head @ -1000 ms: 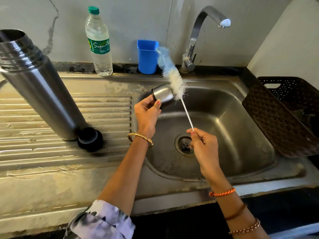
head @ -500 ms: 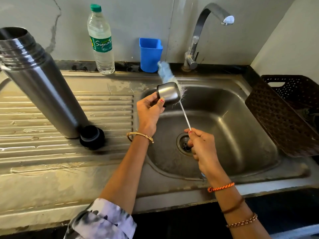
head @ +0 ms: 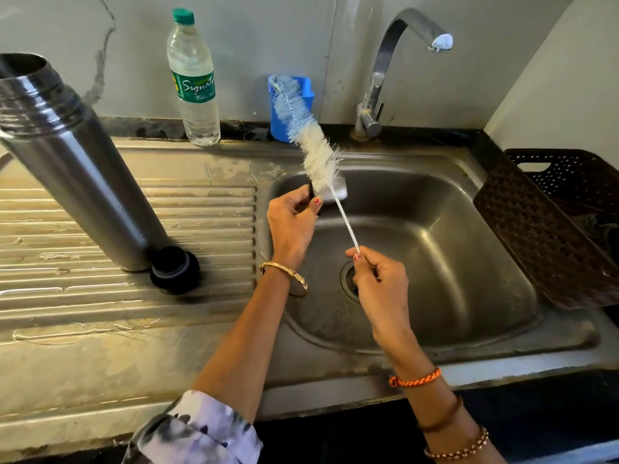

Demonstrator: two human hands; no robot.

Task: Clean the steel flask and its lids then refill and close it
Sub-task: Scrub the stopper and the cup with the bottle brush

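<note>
Over the sink [head: 469, 236] our left hand [head: 291, 226] grips the steel cup lid [head: 335, 192], mostly hidden behind the bottle brush [head: 311, 145]. Our right hand [head: 378, 279] pinches the brush's wire handle. The open flask [head: 77, 162] stands far left beside its black stopper [head: 174, 269].
</note>
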